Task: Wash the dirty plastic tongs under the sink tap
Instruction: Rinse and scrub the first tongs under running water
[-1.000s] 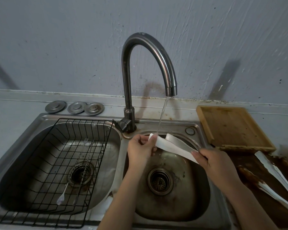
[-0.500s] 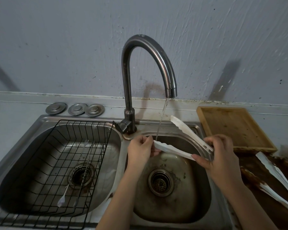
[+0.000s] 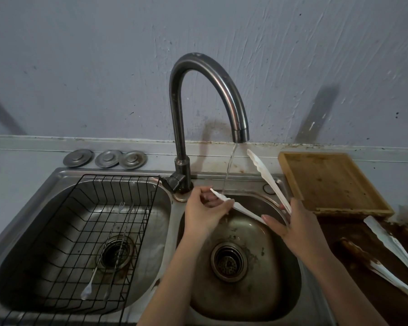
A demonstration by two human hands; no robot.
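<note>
- Grey, streaked plaster wall behind a steel double sink (image 3: 276,184); the curved tap (image 3: 210,90) runs a thin stream of water (image 3: 229,170) into the right-hand basin.
- White plastic tongs (image 3: 266,177) are held over that right basin, spread wide in a V — one arm points up and back toward the wall, just right of the stream, the other lies low and reaches left under the water.
- Right hand (image 3: 297,229) holds the tongs at the hinge end, its fingers extended between and along the two arms.
- Left hand (image 3: 205,210) pinches the tip of the lower arm between thumb and fingers, right where the stream lands.
- Left basin holds a black wire rack (image 3: 118,184) with a few thin metal utensils (image 3: 118,241) lying in it.
- Three round metal sink plugs (image 3: 106,158) sit on the ledge behind the left basin.
- Wooden tray (image 3: 327,182) rests on the counter to the right of the sink; nearer, a second pair of white tongs (image 3: 396,252) lies in a brown, dirty smear (image 3: 353,243).
</note>
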